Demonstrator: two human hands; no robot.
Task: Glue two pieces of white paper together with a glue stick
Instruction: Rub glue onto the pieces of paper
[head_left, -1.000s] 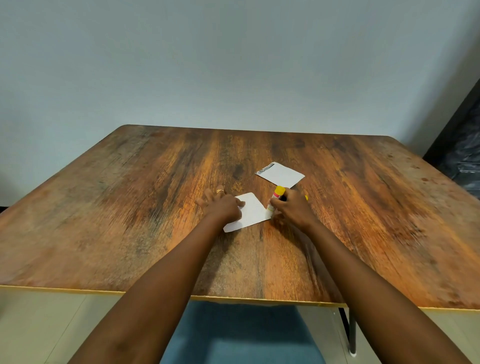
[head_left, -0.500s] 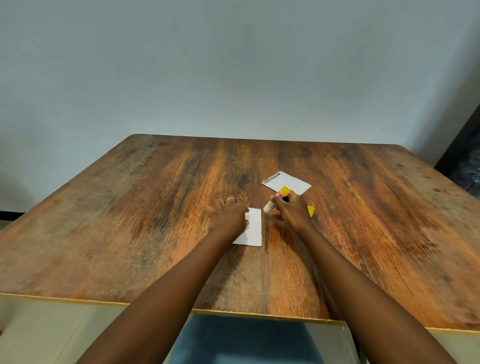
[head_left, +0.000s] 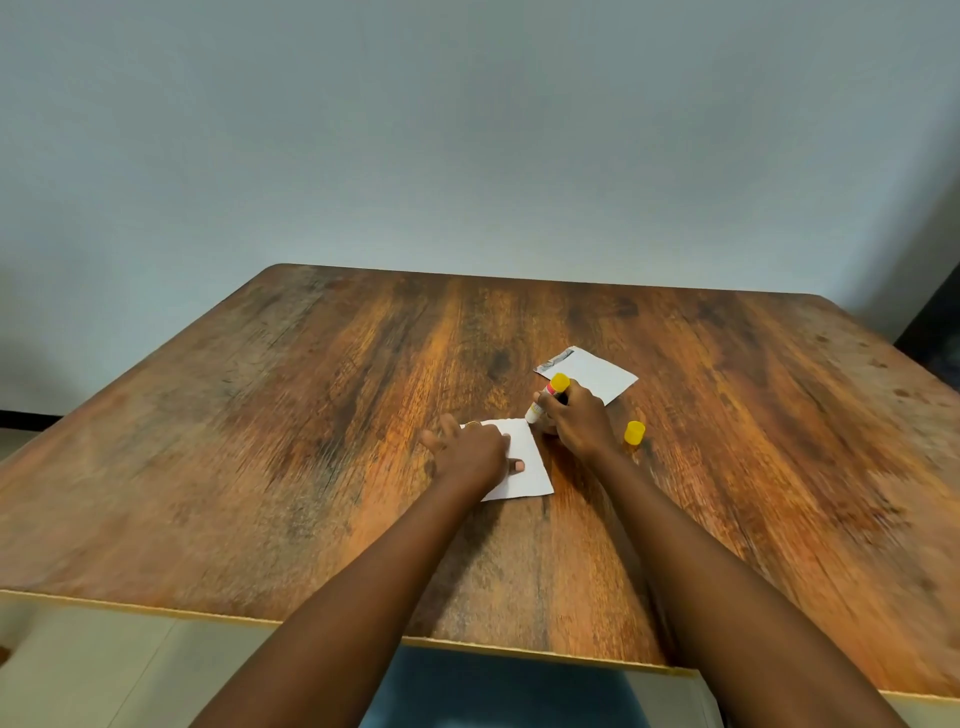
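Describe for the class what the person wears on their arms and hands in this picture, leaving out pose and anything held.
Both forearms are bare, with no sleeves, watch or bracelet in view. The left hand wears a gold-coloured ring on one finger. The right hand shows no ring or glove from this view. No markings are visible.

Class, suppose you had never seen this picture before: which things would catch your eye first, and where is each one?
First, the two hands at the table's middle: the left hand presses flat on the near white paper, and the right hand tilts a glue stick to its far corner. Next, the yellow cap, standing just right of that hand. Behind lies the second white paper on the wooden table.
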